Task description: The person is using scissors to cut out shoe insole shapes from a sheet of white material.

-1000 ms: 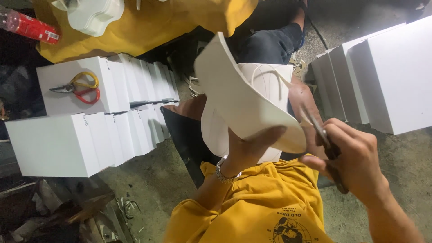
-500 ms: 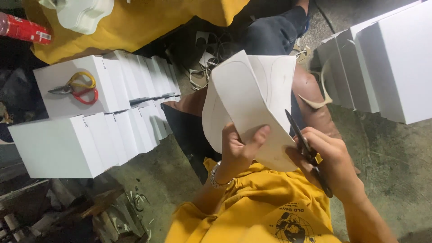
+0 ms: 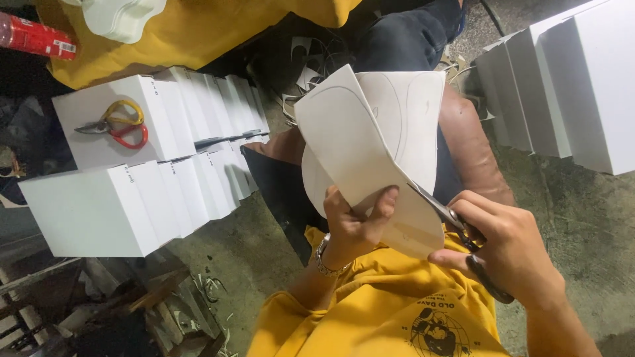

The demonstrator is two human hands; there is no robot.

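Right hand [image 3: 509,254] grip closed on dark scissors [image 3: 456,228], blades biting into the white sheet [image 3: 370,152] at its 4 o'clock edge. Left hand [image 3: 354,228] grip pinches the sheet's lower edge, thumb on the front. Versus half a second ago: sheet swung round, scissors deeper along the drawn curve, so the cut looks to be progressing. Sheet sits over the lap at frame centre. White boxes [image 3: 132,192] at 9 o'clock carry spare red-yellow scissors [image 3: 116,125]; more boxes [image 3: 569,79] at 2 o'clock.
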